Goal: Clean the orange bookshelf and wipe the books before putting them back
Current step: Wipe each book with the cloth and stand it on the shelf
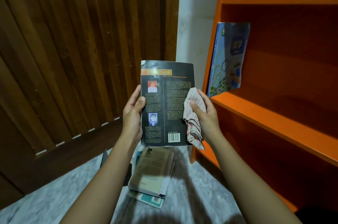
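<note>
Left hand (132, 112) gripping black book (167, 103) upright | right hand (204, 112) clutching striped cloth (194, 119), pressing it against cover | blue book (228, 59) leaning inside orange bookshelf (274, 117)

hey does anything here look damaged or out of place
Yes. The black paperback book in the left hand has a torn, whitened top-left corner. The blue softcover book on the orange wooden bookshelf leans with a curled cover.

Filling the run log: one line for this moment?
left hand: holds black book | right hand: cloth on cover | blue book: shelved | stack: floor
</note>
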Motion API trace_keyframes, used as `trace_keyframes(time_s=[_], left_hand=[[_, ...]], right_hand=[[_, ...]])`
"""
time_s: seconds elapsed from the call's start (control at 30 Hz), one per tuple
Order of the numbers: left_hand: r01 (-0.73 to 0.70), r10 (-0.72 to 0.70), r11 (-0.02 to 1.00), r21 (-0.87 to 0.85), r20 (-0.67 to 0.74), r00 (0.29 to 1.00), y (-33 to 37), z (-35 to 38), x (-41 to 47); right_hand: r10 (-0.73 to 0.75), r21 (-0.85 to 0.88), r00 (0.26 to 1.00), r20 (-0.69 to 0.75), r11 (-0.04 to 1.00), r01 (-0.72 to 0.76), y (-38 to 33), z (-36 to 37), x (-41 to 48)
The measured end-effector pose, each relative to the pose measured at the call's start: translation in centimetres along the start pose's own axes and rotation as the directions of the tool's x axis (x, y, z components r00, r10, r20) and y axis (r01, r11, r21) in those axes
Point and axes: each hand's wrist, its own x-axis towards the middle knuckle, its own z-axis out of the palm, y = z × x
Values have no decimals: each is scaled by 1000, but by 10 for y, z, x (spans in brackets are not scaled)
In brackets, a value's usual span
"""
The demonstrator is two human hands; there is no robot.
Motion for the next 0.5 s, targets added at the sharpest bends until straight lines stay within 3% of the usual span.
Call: trace_keyframes(time_s=[0.17,0.27,0.33,0.43,0.5], left_hand=[[-41,62,974,223,-89,994,-12,-8,0],[-118,261,807,579,-170,950,-13,-3,2],[-155,319,739,655,-139,938,-11,2,4],[-152,221,782,605,-42,974,-12,14,3],[-138,123,796,589,67,990,-10,29,-3]], right_hand=[[-55,-68,997,-52,996,51,-11,11,-3],[-103,-145,992,-78,985,91,-15,17,-10],[-121,-206,989,-82,973,101,-12,22,-15],[-214,-326,970,-118,931,165,-2,27,-24],[-312,-437,948,-60,862,256,2,30,-31]])
